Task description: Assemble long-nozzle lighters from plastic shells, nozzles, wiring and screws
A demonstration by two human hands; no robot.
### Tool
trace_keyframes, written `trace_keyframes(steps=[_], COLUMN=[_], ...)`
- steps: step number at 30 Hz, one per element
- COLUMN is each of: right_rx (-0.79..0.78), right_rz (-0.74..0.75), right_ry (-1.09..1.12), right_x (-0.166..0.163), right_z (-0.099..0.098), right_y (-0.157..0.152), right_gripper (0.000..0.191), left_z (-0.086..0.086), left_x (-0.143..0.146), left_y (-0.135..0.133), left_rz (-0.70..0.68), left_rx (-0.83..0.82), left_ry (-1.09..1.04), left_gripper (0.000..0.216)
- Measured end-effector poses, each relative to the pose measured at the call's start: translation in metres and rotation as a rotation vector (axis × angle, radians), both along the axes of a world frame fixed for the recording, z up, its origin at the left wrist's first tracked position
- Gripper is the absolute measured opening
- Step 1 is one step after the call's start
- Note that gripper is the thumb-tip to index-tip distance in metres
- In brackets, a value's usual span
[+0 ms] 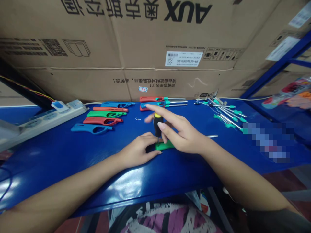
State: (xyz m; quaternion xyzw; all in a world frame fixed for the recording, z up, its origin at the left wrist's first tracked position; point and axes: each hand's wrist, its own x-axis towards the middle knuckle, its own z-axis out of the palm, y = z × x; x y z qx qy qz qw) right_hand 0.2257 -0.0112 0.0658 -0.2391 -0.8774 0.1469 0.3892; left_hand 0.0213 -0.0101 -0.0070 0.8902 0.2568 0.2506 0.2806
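Note:
A green plastic lighter body (pixel 165 146) lies on the blue table (pixel 73 155). My left hand (pixel 139 150) presses down on its left end, fingers curled over it. A small screwdriver with a black and yellow handle (pixel 157 124) stands upright with its tip on the green body. My right hand (pixel 178 131) is around the screwdriver handle, fingers partly spread and the index finger stretched out to the left, blurred by motion. A metal rod (pixel 212 136) sticks out to the right from behind my right hand.
Several coloured lighter bodies (pixel 103 121) lie in a column at the left. Assembled lighters with metal rods (pixel 162 102) lie at the back. A heap of teal-ended metal rods (pixel 228 116) sits at the right. A power strip (pixel 46 118) and cardboard boxes (pixel 145 48) line the back.

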Motion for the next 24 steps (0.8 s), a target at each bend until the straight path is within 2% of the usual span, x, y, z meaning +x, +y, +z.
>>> trace_keyframes(steps=[2,4,6,7,9,11,13,14,16,19,20,24], right_rx=[0.036,0.166,0.172,0.093,-0.169,-0.419,-0.557,-0.572,-0.507,-0.232,-0.183,-0.078], right_rz=[0.002,-0.100,-0.177,-0.168,-0.058,0.086,0.124,0.074,-0.145,-0.622,-0.706,-0.846], right_ry=[0.050,0.054,0.011,-0.015,-0.012,0.076,0.223,0.308,0.462,0.551,0.561,0.482], right_x=[0.000,0.000,-0.001,-0.001,-0.001,0.002,0.010,0.016,0.034,0.070,0.082,0.123], right_z=[0.000,0.000,0.002,0.003,0.006,0.008,0.007,0.005,0.000,-0.009,-0.011,-0.016], right_y=[0.001,0.001,0.001,0.000,-0.001,0.000,0.005,0.010,0.023,0.048,0.057,0.075], right_gripper=[0.032,0.026,0.024,0.022,0.022,0.029,0.034,0.034,0.030,0.024,0.022,0.018], left_z=[0.001,0.003,0.008,0.011,0.019,0.028,0.039,0.045,0.055,0.068,0.071,0.082], left_x=[0.001,0.002,0.002,0.001,-0.001,-0.003,-0.004,-0.004,-0.002,0.004,0.007,0.019], left_y=[-0.001,-0.001,-0.001,0.000,0.003,0.006,0.010,0.012,0.017,0.025,0.028,0.051], left_rz=[0.046,0.113,0.157,0.167,0.164,0.143,0.122,0.111,0.107,0.099,0.089,0.022], left_rx=[-0.011,-0.014,-0.018,-0.022,-0.030,-0.036,-0.045,-0.055,-0.071,-0.075,-0.089,-0.182], left_ry=[0.013,0.040,0.083,0.111,0.168,0.213,0.286,0.365,0.547,0.767,0.799,0.807], left_gripper=[0.020,0.019,0.022,0.022,0.019,0.021,0.031,0.039,0.044,0.032,0.024,0.004])
